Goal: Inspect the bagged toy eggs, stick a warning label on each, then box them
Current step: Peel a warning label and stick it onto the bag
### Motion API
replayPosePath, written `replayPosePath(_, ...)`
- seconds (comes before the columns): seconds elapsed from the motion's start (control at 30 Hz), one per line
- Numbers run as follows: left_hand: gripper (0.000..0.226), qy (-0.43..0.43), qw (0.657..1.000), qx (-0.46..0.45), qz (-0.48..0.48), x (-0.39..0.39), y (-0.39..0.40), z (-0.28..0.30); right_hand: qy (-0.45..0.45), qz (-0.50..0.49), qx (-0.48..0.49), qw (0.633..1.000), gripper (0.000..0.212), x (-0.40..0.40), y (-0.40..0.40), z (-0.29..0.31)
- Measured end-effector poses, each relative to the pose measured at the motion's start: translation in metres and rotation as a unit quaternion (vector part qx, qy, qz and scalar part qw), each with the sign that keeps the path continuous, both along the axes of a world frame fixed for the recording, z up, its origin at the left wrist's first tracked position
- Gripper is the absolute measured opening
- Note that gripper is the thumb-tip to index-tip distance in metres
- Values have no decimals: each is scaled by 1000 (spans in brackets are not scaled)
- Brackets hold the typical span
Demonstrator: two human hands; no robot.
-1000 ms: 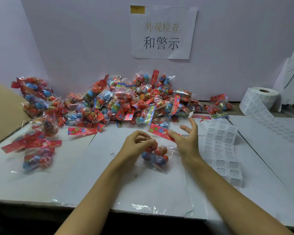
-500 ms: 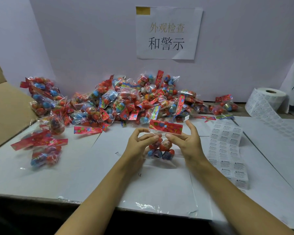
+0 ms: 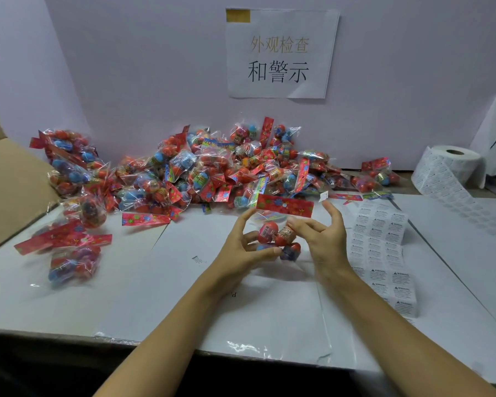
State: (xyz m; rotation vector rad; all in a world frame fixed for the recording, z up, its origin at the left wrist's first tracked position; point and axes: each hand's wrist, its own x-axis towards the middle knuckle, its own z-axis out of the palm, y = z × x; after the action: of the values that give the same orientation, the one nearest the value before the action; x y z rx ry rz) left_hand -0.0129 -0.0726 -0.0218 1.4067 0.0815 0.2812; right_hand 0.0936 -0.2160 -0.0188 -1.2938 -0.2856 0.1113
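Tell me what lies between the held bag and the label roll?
In the head view, a loose strip of warning labels lies flat between held bag and label roll.

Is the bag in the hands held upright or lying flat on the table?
Upright, off the table: the bag is gripped between the left hand and right hand, red header card on top, eggs hanging below.

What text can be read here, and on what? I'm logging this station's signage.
"外观检查" faint, top line of the paper sign on the wall.
"和警示" black, bottom line of that sign.
"WARNING" heads each sticker on the label sheet; the smaller print is unreadable.
Label roll: too small.
Held bag of eggs: print blurred.
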Motion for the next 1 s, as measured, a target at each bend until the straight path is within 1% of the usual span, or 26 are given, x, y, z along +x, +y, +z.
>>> replayPosePath(0.07, 100, -21, 1000, 16, 4, 0, 0, 1, -6, -12, 7, 1000, 83, -1, 1, 2)
replayPosePath(0.13, 94, -41, 999, 32, 15, -1, -1, 3, -19, -40, 15, 999, 68, 0, 0, 4)
replayPosePath(0.17, 86, -50, 998, 35, 23, -1, -1, 4, -29, -54, 16, 998, 56, 1, -1, 6)
replayPosePath(0.23, 60, -67, 996, 41, 41, -1, -1, 6, -51, -72, 5, 996, 28, 2, -3, 8)
replayPosePath(0.27, 48, -73, 995, 47, 51, -1, 0, 6, -56, -76, 0, 996, 19, 2, -4, 8)
replayPosePath(0.3, 42, -78, 994, 52, 63, -1, 0, 7, -56, -77, -2, 995, 14, 1, -5, 9)
replayPosePath(0.33, 42, -81, 992, 56, 77, -2, 1, 8, -56, -74, -2, 996, 12, 0, -5, 10)
replayPosePath(0.47, 55, -88, 985, 93, 115, -5, 2, 12, -91, -22, -21, 995, 16, -6, -5, 12)
replayPosePath(0.57, 56, -93, 983, 104, 122, -5, 4, 12, -123, 35, -40, 991, 6, -14, -6, 14)
replayPosePath(0.63, 57, -99, 982, 104, 120, -6, 4, 13, -159, 50, -73, 983, 6, -18, -5, 15)
replayPosePath(0.7, 58, -103, 982, 114, 114, -7, 2, 13, -182, 57, -99, 977, 7, -20, -4, 14)
replayPosePath(0.8, 58, -105, 981, 119, 111, -7, 1, 12, -200, 51, -116, 972, 24, -20, -4, 11)
replayPosePath(0.83, 57, -105, 982, 114, 110, -7, 1, 12, -204, 46, -122, 970, 27, -20, -4, 11)
replayPosePath(1.0, 58, -110, 981, 121, 109, -6, 1, 12, -203, 33, -120, 971, 26, -19, -4, 12)
